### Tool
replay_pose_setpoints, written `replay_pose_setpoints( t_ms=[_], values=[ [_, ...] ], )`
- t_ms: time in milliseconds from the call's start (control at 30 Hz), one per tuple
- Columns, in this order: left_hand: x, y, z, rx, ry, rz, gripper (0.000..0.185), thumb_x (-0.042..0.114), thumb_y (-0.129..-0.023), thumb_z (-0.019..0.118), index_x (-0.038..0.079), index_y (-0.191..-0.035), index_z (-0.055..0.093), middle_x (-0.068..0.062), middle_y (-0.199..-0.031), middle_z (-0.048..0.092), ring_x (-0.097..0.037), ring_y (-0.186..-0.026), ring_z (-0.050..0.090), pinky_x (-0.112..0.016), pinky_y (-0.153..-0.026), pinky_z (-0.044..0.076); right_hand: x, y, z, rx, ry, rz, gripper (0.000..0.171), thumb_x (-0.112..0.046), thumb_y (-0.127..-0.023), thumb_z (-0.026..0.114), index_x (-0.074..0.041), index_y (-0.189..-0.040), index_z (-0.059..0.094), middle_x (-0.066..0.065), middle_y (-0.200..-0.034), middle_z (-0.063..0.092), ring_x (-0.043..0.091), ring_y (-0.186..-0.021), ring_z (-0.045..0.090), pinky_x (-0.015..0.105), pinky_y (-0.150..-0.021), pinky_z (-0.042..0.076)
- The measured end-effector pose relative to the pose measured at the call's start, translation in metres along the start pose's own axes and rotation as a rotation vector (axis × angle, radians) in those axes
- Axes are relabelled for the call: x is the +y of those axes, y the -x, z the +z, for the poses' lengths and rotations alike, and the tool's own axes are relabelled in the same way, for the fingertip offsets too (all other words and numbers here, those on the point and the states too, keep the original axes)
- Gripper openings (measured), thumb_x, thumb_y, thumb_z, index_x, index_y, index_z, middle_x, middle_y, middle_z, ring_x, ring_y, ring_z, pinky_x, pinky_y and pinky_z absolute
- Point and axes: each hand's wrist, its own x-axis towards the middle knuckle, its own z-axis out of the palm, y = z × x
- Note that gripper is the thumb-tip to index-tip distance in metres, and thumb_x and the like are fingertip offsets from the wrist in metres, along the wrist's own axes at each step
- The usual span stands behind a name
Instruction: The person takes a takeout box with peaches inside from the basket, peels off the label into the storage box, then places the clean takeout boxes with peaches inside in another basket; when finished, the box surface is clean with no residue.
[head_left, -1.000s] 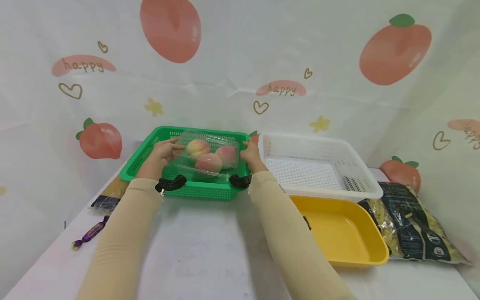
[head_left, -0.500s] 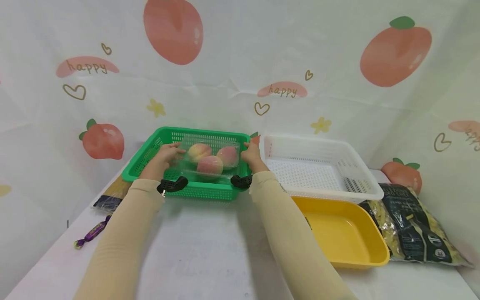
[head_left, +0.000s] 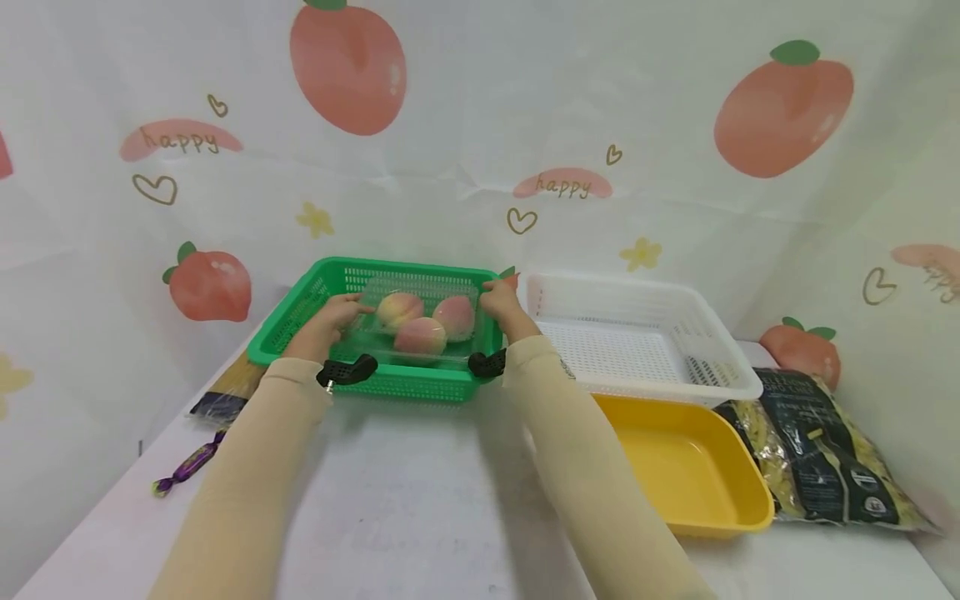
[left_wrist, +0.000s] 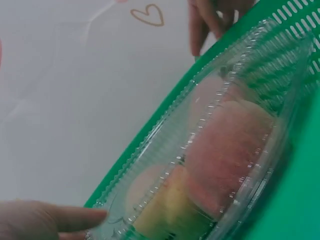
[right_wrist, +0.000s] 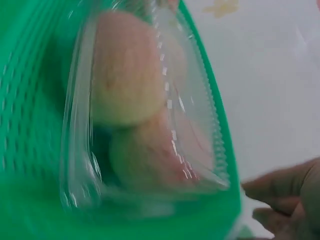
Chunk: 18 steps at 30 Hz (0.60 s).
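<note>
A clear plastic clamshell box (head_left: 465,348) with three peaches (head_left: 420,337) inside sits in the green basket (head_left: 420,385), seen from above in the head view. At the box's left end is my left hand (head_left: 334,317), its index finger straight and the fingertip right at the box edge. In the left wrist view that finger overlaps the box corner. My right hand (head_left: 502,304) is at the basket's right rim. The right wrist view shows its loosely bent fingers (right_wrist: 280,185) just outside the rim, apart from the box, with nothing between them.
Right of the green basket stands a white basket (head_left: 622,387), with a yellow tray (head_left: 720,527) in front. A black pasta bag (head_left: 825,450) lies far right. On the left are a packet of noodles (head_left: 228,392) and a purple wrapped candy (head_left: 191,462).
The box of peaches has come down lower into the green basket, with both hands lowering alongside. The view has tilted up slightly.
</note>
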Motion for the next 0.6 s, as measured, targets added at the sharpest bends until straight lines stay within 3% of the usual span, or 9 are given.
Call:
replay_pose_setpoints(
  t_ms=[33, 67, 133, 167, 267, 400, 600],
  values=[
    [0.000, -0.001, 0.000, 0.007, -0.002, 0.009, 0.060, 0.019, -0.101, 0.035, 0.011, -0.151, 0.003, -0.013, -0.156, -0.011, -0.040, -0.142, -0.006, -0.060, -0.112, 0.010, -0.004, 0.003, -0.003, -0.019, 0.009, -0.014, 0.048, -0.002, -0.095, 0.038, -0.006, -0.143, 0.037, 0.009, -0.152, 0.028, 0.025, -0.114, 0.045, 0.028, -0.073, 0.046],
    [0.000, -0.001, 0.000, 0.022, -0.012, 0.026, 0.060, 0.019, -0.101, 0.036, 0.010, -0.151, 0.003, -0.013, -0.157, -0.009, -0.040, -0.142, -0.005, -0.060, -0.112, 0.010, -0.007, 0.006, -0.008, -0.040, 0.020, -0.028, 0.047, -0.005, -0.096, 0.040, -0.007, -0.143, 0.037, 0.010, -0.152, 0.028, 0.026, -0.125, 0.042, 0.032, -0.086, 0.047],
    [0.001, 0.002, 0.002, 0.057, -0.063, 0.076, 0.061, 0.020, -0.100, 0.037, 0.009, -0.150, 0.003, -0.014, -0.157, -0.006, -0.042, -0.142, -0.002, -0.061, -0.111, 0.013, -0.011, 0.010, -0.017, -0.078, 0.031, -0.055, 0.047, -0.010, -0.096, 0.045, -0.008, -0.143, 0.036, 0.012, -0.153, 0.027, 0.030, -0.137, 0.031, 0.043, -0.107, 0.036],
    [0.002, 0.004, 0.003, 0.074, -0.097, 0.102, 0.063, 0.021, -0.100, 0.038, 0.009, -0.150, 0.003, -0.015, -0.157, -0.005, -0.042, -0.142, 0.000, -0.061, -0.111, 0.016, -0.012, 0.012, -0.022, -0.091, 0.051, -0.069, 0.048, -0.013, -0.096, 0.047, -0.008, -0.143, 0.037, 0.011, -0.153, 0.025, 0.031, -0.141, 0.023, 0.047, -0.111, 0.029],
    [0.005, 0.013, 0.005, 0.153, -0.304, 0.187, 0.066, 0.024, -0.098, 0.043, 0.006, -0.150, 0.005, -0.025, -0.154, -0.002, -0.046, -0.140, 0.003, -0.061, -0.110, 0.017, -0.011, 0.017, -0.039, -0.130, 0.112, -0.117, 0.052, -0.019, -0.095, 0.049, -0.007, -0.144, 0.035, 0.012, -0.154, 0.024, 0.031, -0.142, 0.021, 0.048, -0.112, 0.027],
    [0.008, 0.034, 0.004, 0.270, -0.607, 0.295, 0.067, 0.030, -0.096, 0.047, 0.002, -0.148, 0.015, -0.034, -0.150, 0.002, -0.053, -0.137, 0.001, -0.066, -0.109, 0.008, -0.006, 0.028, -0.063, -0.157, 0.213, -0.171, 0.060, -0.024, -0.094, 0.049, -0.005, -0.146, 0.027, 0.014, -0.155, 0.017, 0.031, -0.144, 0.015, 0.048, -0.114, 0.023],
    [0.008, 0.072, 0.005, 0.368, -0.817, 0.427, 0.066, 0.032, -0.095, 0.051, 0.001, -0.147, 0.023, -0.036, -0.148, 0.009, -0.055, -0.136, 0.002, -0.068, -0.107, 0.005, 0.009, 0.051, -0.096, -0.186, 0.434, -0.207, 0.071, -0.034, -0.095, 0.050, -0.006, -0.150, 0.014, 0.019, -0.156, -0.003, 0.037, -0.144, -0.004, 0.056, -0.115, 0.003]
  ],
)
